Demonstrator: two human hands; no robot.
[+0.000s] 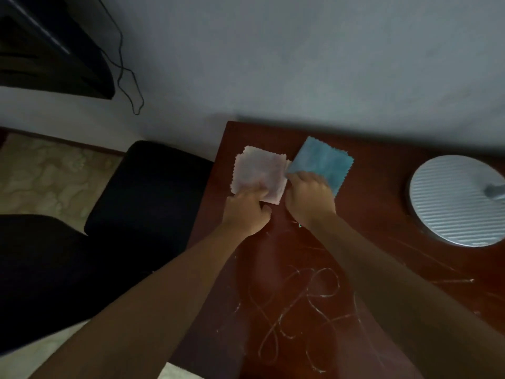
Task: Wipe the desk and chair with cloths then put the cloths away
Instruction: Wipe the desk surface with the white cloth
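Two folded cloths lie flat on the far left part of the table (pixel 382 203), side by side and touching at one corner. Landmark for all positions: the pink cloth (pixel 259 173). It sits near the table's left edge; the blue cloth (pixel 322 162) lies just right of it, turned slightly.

Left hand (pixel 246 212): fingers curled, pinching the pink cloth at its near corner, thumb side on top. Right hand (pixel 308 198): rests on the near corner of the blue cloth, fingers bent over its edge; it appears to grip the cloth, though motion blur hides the fingertips. Judgement: one cloth per hand lets both be lifted at once, so this reads as the pick-up before wiping, not the put-away, since the table is visibly dirty.

Surface: dark red-brown wood, glossy. Nearer the camera than the pink cloth, looping whitish scribble marks (pixel 297 305) and scattered scratches cover the top; they are the likely wipe target. Well to the right of the pink cloth stands a round ribbed grey base (pixel 451 203), perhaps of a lamp; its stem is cut off by the frame.

Left of the pink cloth, beyond the table edge, a black padded chair (pixel 147 187) sits on patterned pale flooring (pixel 46 176). Behind: plain grey wall; a dark object and a hanging black cable (pixel 128 77) far upper left.
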